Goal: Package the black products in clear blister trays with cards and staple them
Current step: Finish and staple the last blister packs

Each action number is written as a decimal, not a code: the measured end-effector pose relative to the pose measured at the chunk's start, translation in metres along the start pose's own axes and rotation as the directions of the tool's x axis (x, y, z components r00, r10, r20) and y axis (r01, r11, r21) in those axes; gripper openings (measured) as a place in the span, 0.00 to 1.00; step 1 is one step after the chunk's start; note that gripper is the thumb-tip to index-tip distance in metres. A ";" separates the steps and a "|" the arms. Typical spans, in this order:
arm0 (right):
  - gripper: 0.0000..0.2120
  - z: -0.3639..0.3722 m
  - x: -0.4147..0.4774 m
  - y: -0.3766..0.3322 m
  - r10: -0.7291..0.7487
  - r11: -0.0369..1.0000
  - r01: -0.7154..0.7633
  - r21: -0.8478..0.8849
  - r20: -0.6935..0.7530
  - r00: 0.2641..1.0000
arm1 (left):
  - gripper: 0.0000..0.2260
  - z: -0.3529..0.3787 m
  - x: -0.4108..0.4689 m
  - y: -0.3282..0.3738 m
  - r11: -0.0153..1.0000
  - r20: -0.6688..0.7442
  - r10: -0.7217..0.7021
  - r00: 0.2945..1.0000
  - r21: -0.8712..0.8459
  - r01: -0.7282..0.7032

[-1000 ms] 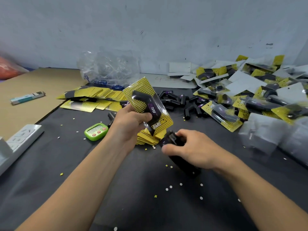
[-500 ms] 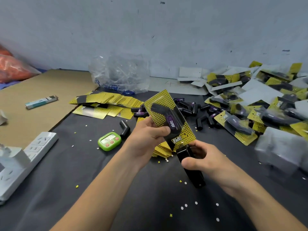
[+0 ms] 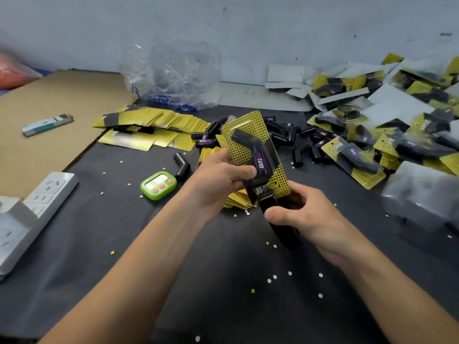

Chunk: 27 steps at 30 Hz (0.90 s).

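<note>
A black table (image 3: 236,294) is carrying a green timer (image 3: 159,185), a power strip (image 3: 37,214), yellow cards (image 3: 154,120), loose black products (image 3: 290,135), a clear bag (image 3: 171,75) and piled finished packs (image 3: 372,150).

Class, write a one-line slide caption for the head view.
Left hand holds a carded blister pack while the right hand grips a black stapler at its lower edge.

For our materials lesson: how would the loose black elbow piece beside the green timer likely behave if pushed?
The black elbow piece would probably pivot or skid, not roll, because its bend interrupts the tube shape. Small beside the green timer, it is likely light.
</note>
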State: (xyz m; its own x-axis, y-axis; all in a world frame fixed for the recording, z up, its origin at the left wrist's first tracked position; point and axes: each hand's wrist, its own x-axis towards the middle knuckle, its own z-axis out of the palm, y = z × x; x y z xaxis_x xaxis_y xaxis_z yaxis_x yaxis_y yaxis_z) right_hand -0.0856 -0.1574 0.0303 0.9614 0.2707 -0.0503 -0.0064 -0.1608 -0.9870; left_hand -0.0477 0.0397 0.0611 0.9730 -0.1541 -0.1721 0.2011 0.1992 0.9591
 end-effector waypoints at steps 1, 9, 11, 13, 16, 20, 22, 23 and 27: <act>0.22 0.001 0.000 0.000 -0.005 1.000 0.005 0.010 0.004 1.000 | 0.19 0.000 0.000 -0.001 1.000 0.001 -0.001 1.000 -0.010 0.001; 0.22 0.002 -0.002 0.000 -0.011 0.999 0.013 0.029 -0.055 0.998 | 0.19 0.000 -0.003 0.003 0.999 -0.010 0.022 1.000 -0.037 -0.022; 0.22 0.002 -0.002 0.000 -0.001 0.999 0.003 0.042 -0.059 0.998 | 0.20 0.001 -0.003 0.004 0.999 -0.011 0.020 1.000 -0.037 -0.020; 0.21 0.004 -0.002 0.000 0.013 0.998 -0.009 0.070 -0.061 0.998 | 0.19 0.001 -0.003 0.004 0.999 -0.003 0.023 1.000 -0.033 -0.023; 0.21 0.006 -0.001 0.000 0.029 0.995 -0.023 0.101 -0.058 0.998 | 0.19 0.001 -0.003 0.005 0.999 0.010 0.027 1.000 -0.032 -0.026; 0.20 0.008 0.001 0.002 0.033 0.994 -0.023 0.103 -0.094 0.995 | 0.19 -0.001 -0.003 0.005 0.999 0.024 0.033 0.999 -0.024 -0.033; 0.19 0.009 0.000 0.001 0.035 0.991 -0.023 0.130 -0.098 0.995 | 0.19 -0.001 -0.004 0.005 0.999 0.033 0.039 0.999 -0.015 -0.038; 0.18 0.010 0.001 0.001 0.033 0.988 -0.018 0.153 -0.094 0.995 | 0.19 -0.001 -0.004 0.005 0.999 0.033 0.038 0.999 -0.010 -0.037; 0.05 0.015 0.000 0.001 0.050 0.976 -0.012 0.219 -0.169 0.984 | 0.20 0.002 -0.005 0.003 1.000 0.029 0.019 0.999 0.025 -0.020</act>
State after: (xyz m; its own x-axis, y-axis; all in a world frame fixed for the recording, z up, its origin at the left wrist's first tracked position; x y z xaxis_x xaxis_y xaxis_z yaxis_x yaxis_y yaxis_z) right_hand -0.0901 -0.1430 0.0273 0.9925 0.0979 -0.0732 -0.0781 0.0472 -0.9958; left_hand -0.0520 0.0391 0.0656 0.9728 -0.1786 -0.1473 0.1792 0.1783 0.9675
